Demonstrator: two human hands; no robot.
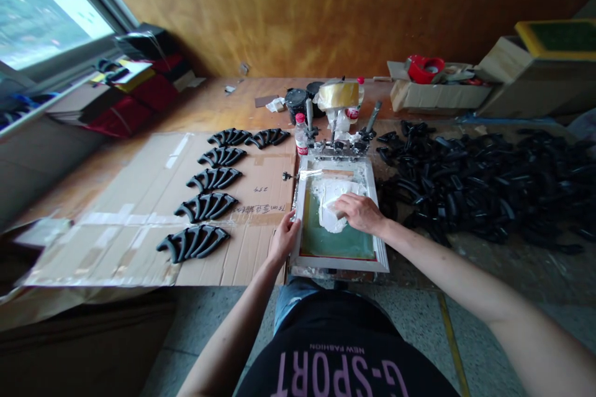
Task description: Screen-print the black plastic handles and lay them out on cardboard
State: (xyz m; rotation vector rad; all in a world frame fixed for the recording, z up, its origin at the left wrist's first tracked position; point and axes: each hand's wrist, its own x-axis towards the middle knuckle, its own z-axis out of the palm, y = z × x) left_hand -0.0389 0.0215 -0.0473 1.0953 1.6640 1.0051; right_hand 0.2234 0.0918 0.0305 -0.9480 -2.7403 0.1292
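Observation:
A silk-screen frame (380, 242) with green mesh (338, 244) lies flat in front of me. White ink (331, 189) is spread over the middle of the mesh. My right hand (361, 212) is closed on a small pale scraper (336, 209), its edge in the ink; the fingers cover part of it. My left hand (285, 237) grips the left rim of the frame, its fingers partly hidden at the edge. A metal hinge clamp (342, 147) stands at the frame's far end.
Left, black curved plastic parts (193, 242) lie in fanned groups on cardboard (251, 254). A big heap of black parts (484, 180) lies right. Behind the frame stand a bottle (302, 139), dark tubs (297, 102) and a tape roll (339, 96). Boxes (440, 96) stand back right.

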